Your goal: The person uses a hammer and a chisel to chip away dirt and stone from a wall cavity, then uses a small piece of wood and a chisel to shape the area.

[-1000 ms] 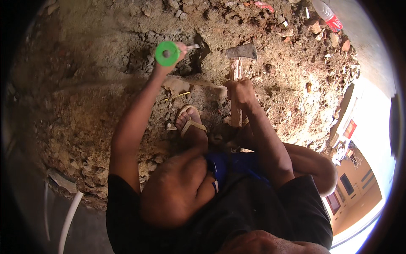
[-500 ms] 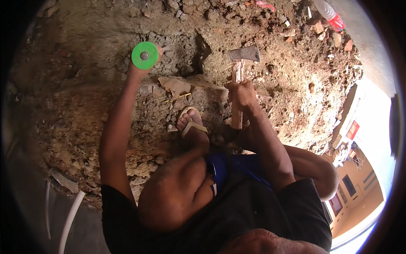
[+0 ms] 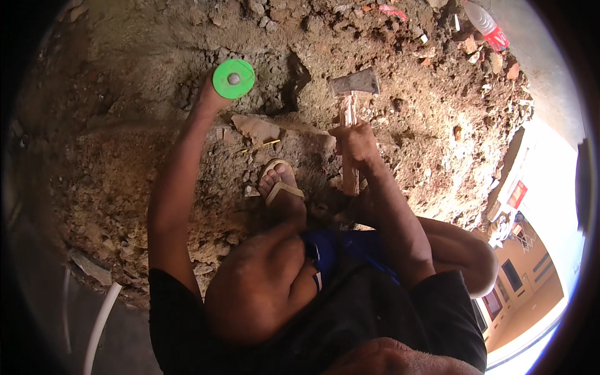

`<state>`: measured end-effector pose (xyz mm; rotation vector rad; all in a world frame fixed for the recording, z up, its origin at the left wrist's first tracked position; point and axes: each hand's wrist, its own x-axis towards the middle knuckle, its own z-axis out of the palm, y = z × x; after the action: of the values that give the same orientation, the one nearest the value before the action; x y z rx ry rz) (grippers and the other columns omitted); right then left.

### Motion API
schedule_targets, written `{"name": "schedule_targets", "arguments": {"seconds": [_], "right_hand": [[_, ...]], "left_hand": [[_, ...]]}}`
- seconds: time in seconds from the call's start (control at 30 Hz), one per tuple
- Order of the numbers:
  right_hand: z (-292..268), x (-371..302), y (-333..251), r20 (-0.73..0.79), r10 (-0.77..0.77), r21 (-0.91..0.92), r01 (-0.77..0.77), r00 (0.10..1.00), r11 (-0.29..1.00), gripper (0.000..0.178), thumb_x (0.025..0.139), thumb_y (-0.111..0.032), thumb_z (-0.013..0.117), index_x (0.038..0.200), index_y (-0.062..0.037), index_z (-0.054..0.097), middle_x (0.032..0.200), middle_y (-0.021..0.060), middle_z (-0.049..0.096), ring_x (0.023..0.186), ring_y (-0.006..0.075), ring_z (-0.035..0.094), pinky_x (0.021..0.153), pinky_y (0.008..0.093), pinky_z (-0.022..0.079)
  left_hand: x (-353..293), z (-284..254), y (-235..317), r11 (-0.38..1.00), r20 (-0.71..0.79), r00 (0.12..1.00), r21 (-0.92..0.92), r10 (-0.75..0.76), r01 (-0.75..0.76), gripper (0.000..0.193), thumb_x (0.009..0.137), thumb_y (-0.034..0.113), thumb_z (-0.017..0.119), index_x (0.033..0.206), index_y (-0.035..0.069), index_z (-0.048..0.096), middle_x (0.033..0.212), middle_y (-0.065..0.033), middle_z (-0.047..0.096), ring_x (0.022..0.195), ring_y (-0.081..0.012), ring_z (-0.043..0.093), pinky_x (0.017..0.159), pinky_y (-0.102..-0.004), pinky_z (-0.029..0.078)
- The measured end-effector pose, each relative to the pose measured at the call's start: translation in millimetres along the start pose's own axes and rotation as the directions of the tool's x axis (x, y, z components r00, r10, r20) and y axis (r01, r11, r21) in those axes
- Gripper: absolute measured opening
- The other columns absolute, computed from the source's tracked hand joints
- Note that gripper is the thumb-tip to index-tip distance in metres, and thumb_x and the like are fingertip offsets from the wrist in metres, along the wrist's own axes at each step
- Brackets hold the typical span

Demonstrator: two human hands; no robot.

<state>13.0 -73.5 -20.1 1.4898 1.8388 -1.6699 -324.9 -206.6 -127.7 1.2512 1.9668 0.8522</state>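
Note:
In my left hand [image 3: 213,98] is a chisel [image 3: 234,79] with a round green hand guard, seen from above with its metal striking end in the middle. The guard hides most of my fingers and the chisel's tip. It is over rough broken ground [image 3: 262,103], just left of a dark hollow. My right hand [image 3: 358,144] is closed around the wooden handle of a hatchet [image 3: 356,83], whose dull metal head hangs beyond my fist, to the right of that hollow. The two tools are apart.
A flat stone slab [image 3: 256,127] and a yellow stick [image 3: 265,145] lie between my arms, near my sandalled foot [image 3: 280,181]. A plastic bottle [image 3: 486,26] lies at the far right among rubble. A white pipe [image 3: 101,325] stands at the lower left.
My left hand has shifted right with the chisel, and its green guard now covers more of the hand. The hatchet head has moved slightly left and tilted.

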Motion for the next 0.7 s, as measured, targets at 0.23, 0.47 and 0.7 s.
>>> {"name": "schedule_targets", "arguments": {"seconds": [0.23, 0.47, 0.7], "right_hand": [[3, 4, -23, -0.034, 0.333, 0.293, -0.309, 0.942, 0.905, 0.021, 0.085, -0.014, 0.063, 0.068, -0.0009, 0.067, 0.058, 0.0079, 0.061, 0.047, 0.016, 0.054, 0.044, 0.0328, 0.041], [-3, 12, 14, 0.153, -0.389, -0.495, 0.411, 0.909, 0.766, 0.02, 0.089, -0.004, 0.057, 0.103, 0.0008, 0.071, 0.068, 0.0102, 0.068, 0.055, 0.0144, 0.063, 0.048, 0.0301, 0.053], [-14, 7, -25, -0.143, 0.138, 0.343, -0.082, 0.98, 0.936, 0.021, 0.094, -0.026, 0.062, 0.097, -0.0063, 0.066, 0.071, 0.005, 0.06, 0.059, 0.0122, 0.055, 0.051, 0.0306, 0.047]], "left_hand": [[33, 33, 4, 0.84, -0.244, 0.923, -0.394, 0.297, -0.374, 0.016, 0.08, 0.005, 0.076, 0.093, 0.007, 0.067, 0.094, -0.0087, 0.07, 0.088, -0.0181, 0.069, 0.075, -0.0335, 0.057], [20, 94, -25, 0.927, -0.201, 0.975, -0.341, 0.09, -0.156, 0.018, 0.08, -0.003, 0.069, 0.097, 0.003, 0.066, 0.094, -0.0066, 0.068, 0.086, -0.0159, 0.065, 0.077, -0.0309, 0.055], [-1, 45, -1, 0.92, -0.337, 0.929, -0.295, 0.153, -0.259, 0.019, 0.08, -0.005, 0.067, 0.096, 0.005, 0.065, 0.1, -0.0062, 0.067, 0.093, -0.0176, 0.065, 0.085, -0.0331, 0.054]]}}
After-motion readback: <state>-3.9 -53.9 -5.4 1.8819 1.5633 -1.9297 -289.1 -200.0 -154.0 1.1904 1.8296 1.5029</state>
